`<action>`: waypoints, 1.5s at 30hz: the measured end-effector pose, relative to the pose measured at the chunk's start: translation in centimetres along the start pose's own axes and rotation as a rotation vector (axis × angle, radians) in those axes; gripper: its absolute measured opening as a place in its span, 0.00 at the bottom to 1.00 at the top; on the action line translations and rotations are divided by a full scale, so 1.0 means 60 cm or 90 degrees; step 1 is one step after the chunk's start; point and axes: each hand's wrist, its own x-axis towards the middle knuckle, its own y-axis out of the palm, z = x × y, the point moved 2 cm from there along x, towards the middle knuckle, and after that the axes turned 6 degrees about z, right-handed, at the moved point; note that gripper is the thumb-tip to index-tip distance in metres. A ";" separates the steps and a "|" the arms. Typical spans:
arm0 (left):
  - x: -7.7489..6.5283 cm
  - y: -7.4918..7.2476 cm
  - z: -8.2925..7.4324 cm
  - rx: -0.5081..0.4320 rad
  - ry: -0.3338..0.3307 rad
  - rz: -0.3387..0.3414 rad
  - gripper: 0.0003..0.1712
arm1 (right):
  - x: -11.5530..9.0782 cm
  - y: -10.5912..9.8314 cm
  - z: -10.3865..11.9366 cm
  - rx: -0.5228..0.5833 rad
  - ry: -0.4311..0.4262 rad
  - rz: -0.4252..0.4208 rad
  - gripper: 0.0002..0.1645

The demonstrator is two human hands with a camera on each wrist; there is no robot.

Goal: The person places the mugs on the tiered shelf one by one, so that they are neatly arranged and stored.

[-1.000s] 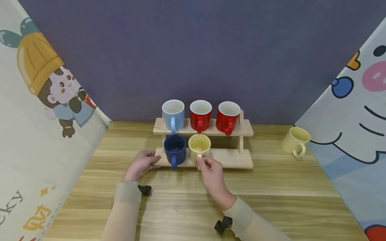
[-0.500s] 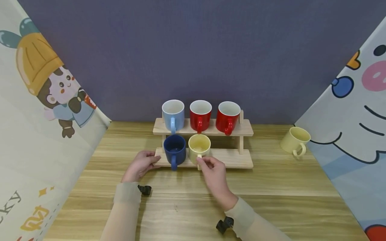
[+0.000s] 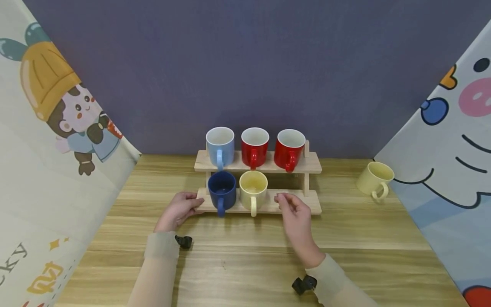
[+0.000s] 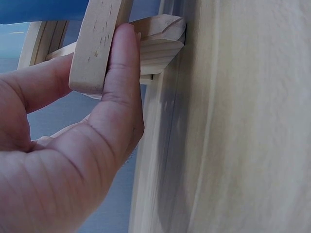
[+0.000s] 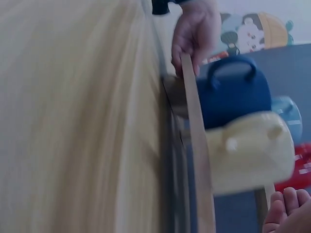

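Observation:
My left hand point(image 3: 178, 211) pinches the left end of the lower board of a two-tier wooden rack point(image 3: 295, 207); the left wrist view shows thumb and fingers on either side of that board point(image 4: 95, 48). On the lower tier stand a dark blue mug point(image 3: 226, 196) and, to its right, a pale yellow mug point(image 3: 245, 197), both with handles toward me. My right hand point(image 3: 297, 219) hovers right of the yellow mug, by the bare part of the lower board. Its fingers are loosely bent with nothing between them, and apart from the yellow mug point(image 5: 250, 155) in the right wrist view.
A light blue mug point(image 3: 227, 149) and two red mugs, one in the middle point(image 3: 261, 153) and one at right point(image 3: 281, 155), fill the upper tier. Another yellow mug point(image 3: 370, 181) stands far right on the wood-grain table point(image 3: 230, 264). A dark backdrop point(image 3: 245, 64) rises behind.
My right hand has let go of the yellow mug's handle and moved right. That mug stays in place on the lower tier. The left hand keeps its hold on the rack.

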 end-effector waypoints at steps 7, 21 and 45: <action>0.003 -0.002 -0.001 -0.003 0.011 -0.001 0.30 | 0.033 -0.061 -0.048 0.000 -0.038 -0.054 0.12; 0.001 0.002 -0.004 -0.002 -0.003 -0.003 0.33 | 0.077 -0.193 -0.030 -0.109 -0.037 -0.156 0.14; -0.003 0.002 -0.003 -0.003 -0.005 0.007 0.36 | 0.153 -0.465 -0.086 -0.216 0.180 -0.260 0.28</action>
